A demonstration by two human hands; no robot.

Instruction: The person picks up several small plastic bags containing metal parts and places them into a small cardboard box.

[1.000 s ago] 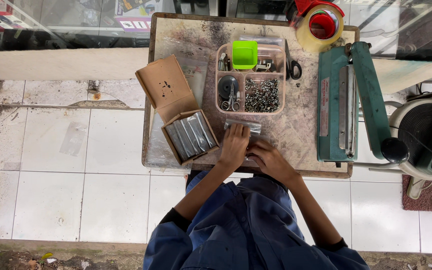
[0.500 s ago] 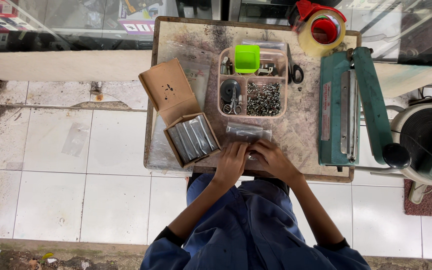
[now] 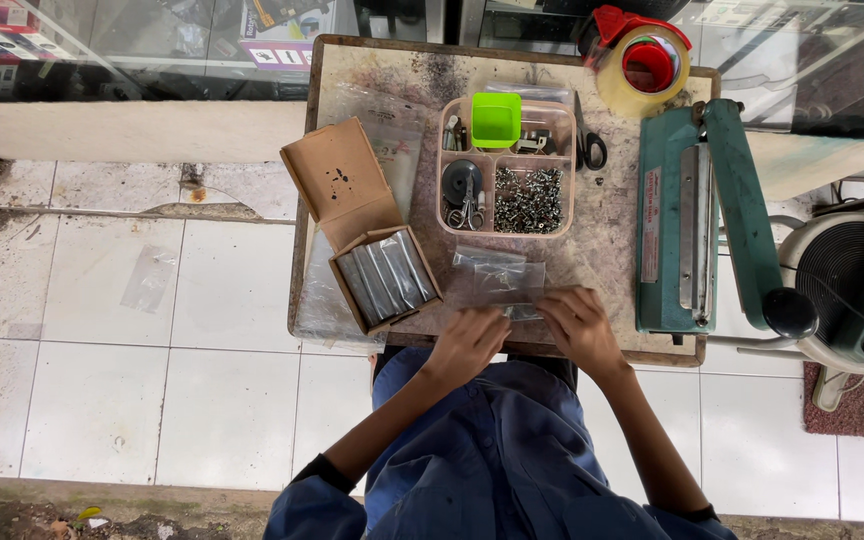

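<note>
Landmark: the compartment tray (image 3: 508,165) on the desk (image 3: 612,215). Left of it lies the open cardboard box (image 3: 367,235); right of it, the scissors (image 3: 592,150), then the sealer (image 3: 697,220). Behind-right stands the tape dispenser (image 3: 642,60). Before it lie the plastic bags (image 3: 500,278), with both hands (image 3: 467,340) at their near edge.

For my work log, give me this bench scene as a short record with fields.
left hand: at the table's near edge, touching small clear bags
right hand: on the same bags
cardboard box: open, left of the bags, holding grey metal pieces
tray: divided, with screws and a green cup
heat sealer: green, on the right
tape dispenser: far right corner
</note>
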